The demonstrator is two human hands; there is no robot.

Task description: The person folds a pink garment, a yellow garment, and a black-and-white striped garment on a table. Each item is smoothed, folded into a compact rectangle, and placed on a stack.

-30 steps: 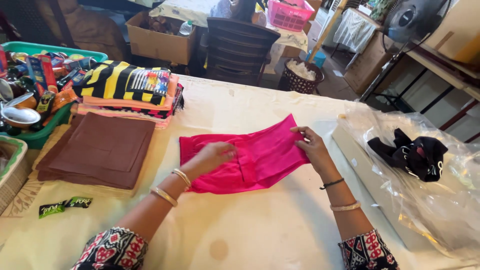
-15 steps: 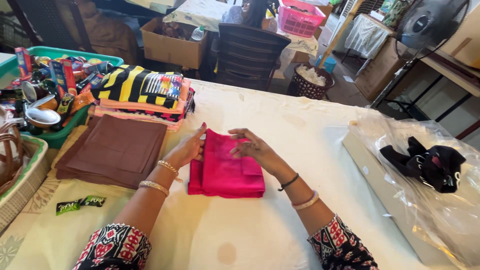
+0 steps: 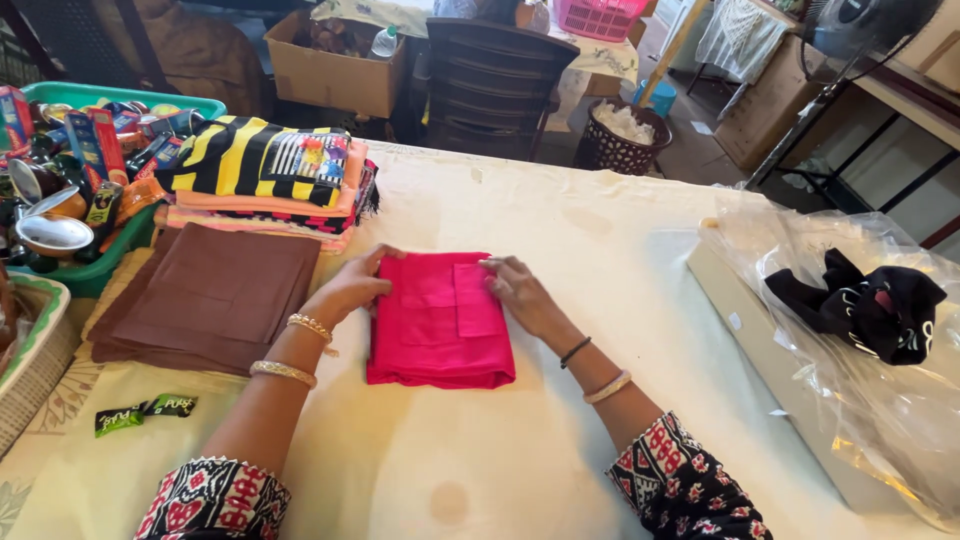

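Since earlier, both hands flattened pink cloth [image 3: 440, 325] into a neat rectangle

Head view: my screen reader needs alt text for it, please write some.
Two hands press a folded pink cloth flat on a cream table, left hand at its left edge, right hand on its top right. A folded brown cloth lies left of it, a striped fabric stack behind.
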